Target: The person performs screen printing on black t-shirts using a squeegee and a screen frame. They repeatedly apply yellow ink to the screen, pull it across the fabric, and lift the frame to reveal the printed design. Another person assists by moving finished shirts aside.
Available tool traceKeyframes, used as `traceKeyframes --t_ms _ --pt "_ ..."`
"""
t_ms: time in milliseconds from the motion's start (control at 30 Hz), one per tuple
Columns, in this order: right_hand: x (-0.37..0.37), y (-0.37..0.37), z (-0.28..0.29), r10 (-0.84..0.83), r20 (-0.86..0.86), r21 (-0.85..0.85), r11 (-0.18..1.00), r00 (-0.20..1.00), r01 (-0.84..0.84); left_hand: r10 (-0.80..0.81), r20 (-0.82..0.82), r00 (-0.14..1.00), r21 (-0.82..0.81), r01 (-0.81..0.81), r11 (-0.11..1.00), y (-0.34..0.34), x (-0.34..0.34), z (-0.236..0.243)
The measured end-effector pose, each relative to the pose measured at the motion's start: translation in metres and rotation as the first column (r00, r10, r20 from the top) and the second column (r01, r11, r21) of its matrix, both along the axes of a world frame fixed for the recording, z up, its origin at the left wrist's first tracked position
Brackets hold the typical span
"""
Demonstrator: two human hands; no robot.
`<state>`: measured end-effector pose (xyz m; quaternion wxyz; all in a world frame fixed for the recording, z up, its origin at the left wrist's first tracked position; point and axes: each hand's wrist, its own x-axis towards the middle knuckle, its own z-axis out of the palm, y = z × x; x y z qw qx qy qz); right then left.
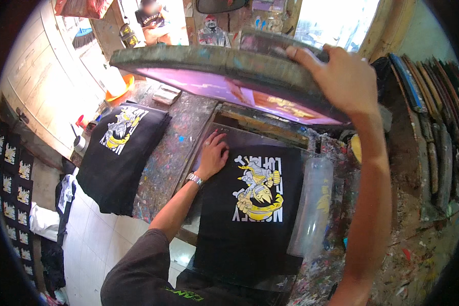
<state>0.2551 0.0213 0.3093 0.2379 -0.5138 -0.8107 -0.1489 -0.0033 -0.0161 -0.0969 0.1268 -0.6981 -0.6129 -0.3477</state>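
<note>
Screen (239, 62), its edge gripped in the right hand (348, 84), tilts up beyond a printed shirt (252, 201); the left hand (214, 156), fingers slightly spread, rests by the shirt's upper-left corner.

Daylight floods in from the upper left, bleaching the pale wooden panelled door (46, 76) nearly white, and a second blaze burns out the bright rectangular window (336, 23) at the upper right. Look below: glossy white floor tiles (94, 250) shine, while the black cloth with the yellow-and-white print (242, 234) swallows light, its folds hard to read. Glare streaks the clear plastic sheet (311, 209) beside it! Overhead, the underside of the tilted dark-framed screen (209, 85) glows lilac with hazy reflections. The background person's head (150, 6) is blurred; the right side sits dimmer, edges bowing toward the black fisheye rim.
</note>
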Motion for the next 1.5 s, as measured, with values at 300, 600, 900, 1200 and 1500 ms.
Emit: traceKeyframes --t_ms 300,600,900,1200,1500 --pt "0.0 0.084 0.016 0.23 0.075 0.108 0.966 0.97 -0.237 0.091 0.982 0.164 -0.119 0.165 0.979 0.001 -0.041 0.087" --pt "-0.005 0.107 0.024 0.093 -0.204 0.019 0.996 0.975 -0.091 -0.186 0.981 -0.06 0.147 -0.398 0.905 -0.185 -0.293 0.101" --pt "0.006 0.228 -0.007 0.268 -0.445 -0.034 0.949 0.855 -0.315 0.844 0.523 -0.114 -0.412 -0.901 0.133 -0.408 -0.39 0.044" --pt "-0.04 0.206 0.062 0.29 -0.054 -0.159 0.942 0.956 -0.295 -0.51 0.806 0.302 0.475 0.185 0.86 -0.272 -0.039 0.196" --pt "-0.01 0.128 0.061 0.141 -0.143 -0.184 0.969 0.98 -0.166 0.032 0.676 0.737 -0.191 0.133 0.973 -0.22 0.05 0.198"
